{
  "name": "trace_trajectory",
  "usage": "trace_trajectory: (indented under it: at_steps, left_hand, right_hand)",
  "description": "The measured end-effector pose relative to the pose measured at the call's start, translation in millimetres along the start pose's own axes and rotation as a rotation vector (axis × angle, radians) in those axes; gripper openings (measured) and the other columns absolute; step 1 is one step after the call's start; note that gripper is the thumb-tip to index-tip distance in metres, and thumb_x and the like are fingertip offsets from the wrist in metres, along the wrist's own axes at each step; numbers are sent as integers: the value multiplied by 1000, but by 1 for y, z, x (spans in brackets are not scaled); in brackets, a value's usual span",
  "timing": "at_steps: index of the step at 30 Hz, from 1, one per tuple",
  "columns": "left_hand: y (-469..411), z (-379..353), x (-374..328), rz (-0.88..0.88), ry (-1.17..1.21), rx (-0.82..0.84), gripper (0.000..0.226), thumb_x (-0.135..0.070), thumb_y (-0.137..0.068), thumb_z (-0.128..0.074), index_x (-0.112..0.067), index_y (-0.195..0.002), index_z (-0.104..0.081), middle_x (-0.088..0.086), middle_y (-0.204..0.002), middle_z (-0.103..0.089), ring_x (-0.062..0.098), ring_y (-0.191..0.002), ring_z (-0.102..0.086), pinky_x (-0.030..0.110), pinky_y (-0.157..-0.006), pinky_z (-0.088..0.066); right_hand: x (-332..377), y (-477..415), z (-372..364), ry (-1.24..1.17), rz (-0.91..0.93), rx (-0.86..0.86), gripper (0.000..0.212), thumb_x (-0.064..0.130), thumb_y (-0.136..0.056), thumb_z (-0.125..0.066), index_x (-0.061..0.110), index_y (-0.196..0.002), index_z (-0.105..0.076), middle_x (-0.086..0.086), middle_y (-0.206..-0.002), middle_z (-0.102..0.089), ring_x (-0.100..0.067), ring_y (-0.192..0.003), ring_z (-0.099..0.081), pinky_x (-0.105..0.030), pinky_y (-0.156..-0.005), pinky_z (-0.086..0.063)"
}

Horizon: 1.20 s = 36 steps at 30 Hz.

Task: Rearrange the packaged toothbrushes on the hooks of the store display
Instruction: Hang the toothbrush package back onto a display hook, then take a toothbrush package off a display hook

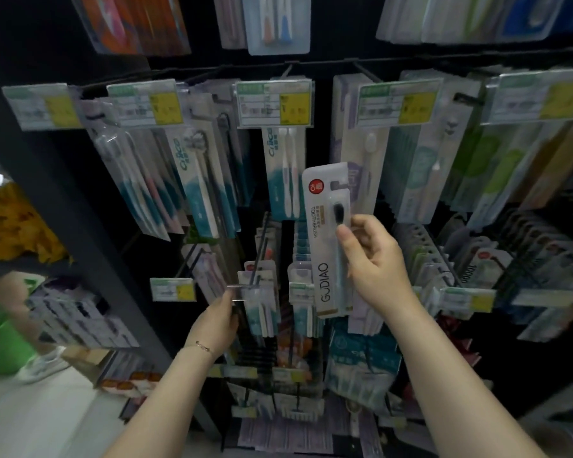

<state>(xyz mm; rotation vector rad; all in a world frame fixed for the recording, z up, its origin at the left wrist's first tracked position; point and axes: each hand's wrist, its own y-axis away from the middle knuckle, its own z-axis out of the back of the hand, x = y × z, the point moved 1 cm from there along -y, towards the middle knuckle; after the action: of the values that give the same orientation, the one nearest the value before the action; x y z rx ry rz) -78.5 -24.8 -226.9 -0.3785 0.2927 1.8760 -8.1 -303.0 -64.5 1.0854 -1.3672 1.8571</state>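
**Pack ready for the hook**

My right hand grips the GUDIAO toothbrush pack upright, not hung yet. My left hand pinches the clear tag plate at the end of a lower hook, I think to steady it for hanging.

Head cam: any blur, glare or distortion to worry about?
Head view: strong wide-angle bending at edges; price tags and top-row packs blurred; left hand motion-smeared; white toothbrush pack in the right hand sharp, print legible; lower shelves dim.
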Motion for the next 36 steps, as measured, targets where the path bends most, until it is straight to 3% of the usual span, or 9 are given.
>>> trace_trajectory:
  at_steps: [5, 8, 12, 15, 22, 27, 32, 36]
  left_hand:
    - [-11, -13, 10, 22, 26, 36, 49, -28, -97, -53, -40, -137, -28, -3, -107, -57, 19, -80, -62, 46, -67, -59]
    - [-14, -20, 14, 19, 45, 38, 35, -33, -98, -53, -38, -131, -40, -6, -113, -56, 16, -90, -61, 40, -73, -58]
    - [-16, -26, 17, 33, 303, 9, 24, -31, -97, -61, -37, -119, -53, -8, -113, -61, 13, -100, -61, 37, -83, -57]
    - [-17, -25, 11, 48, 529, -17, 25, -25, -96, -63, -47, -105, -55, -12, -108, -64, 9, -98, -64, 36, -85, -57]
    - [-22, -19, 6, 109, 754, -83, 24, -12, -99, -58, -36, -95, -62, -9, -100, -68, 11, -96, -64, 38, -88, -55]
    - [-21, -22, 9, 117, 854, -68, 23, -4, -100, -51, -22, -95, -63, 4, -90, -70, 23, -85, -68, 39, -86, -55]
    - [-17, -22, 4, 97, 926, -39, 20, -5, -103, -45, -16, -99, -60, 10, -91, -67, 23, -82, -65, 35, -81, -57]
    - [-19, -24, 7, 147, 995, -30, 15, -10, -104, -46, -15, -102, -61, 16, -98, -69, 29, -82, -70, 42, -82, -60]
  right_hand:
    - [-3, 6, 11, 16, -26, -73, 25, 44, -91, -53, 23, -102, -60, 12, -88, -69, -3, -79, -65, -18, -64, -49]
    - [-6, 8, 14, 42, -49, -92, 31, 46, -91, -53, 20, -106, -61, 7, -91, -70, -6, -78, -65, -19, -65, -49]
    - [-5, 9, 13, 56, -57, -121, 33, 46, -89, -52, 18, -105, -61, 10, -82, -66, 0, -65, -59, -13, -59, -44]
    - [-4, 11, 8, 76, -61, -102, 34, 47, -89, -52, 19, -106, -61, 6, -90, -69, -1, -70, -61, -14, -61, -45]
    - [-1, 16, -5, 81, -66, -94, 5, 36, -93, -52, 33, -96, -55, 28, -81, -65, 5, -65, -60, -10, -57, -44]
    - [2, 15, -13, 69, -65, -93, 12, 40, -91, -51, 31, -97, -56, 27, -82, -65, 6, -66, -60, -10, -58, -45]
    - [3, 16, -21, 44, -70, -94, 16, 41, -90, -51, 29, -98, -57, 24, -81, -67, 5, -66, -60, -11, -58, -45]
    - [3, 16, -25, 54, -73, -98, 18, 44, -89, -51, 29, -98, -56, 24, -78, -65, 3, -62, -59, -11, -56, -44]
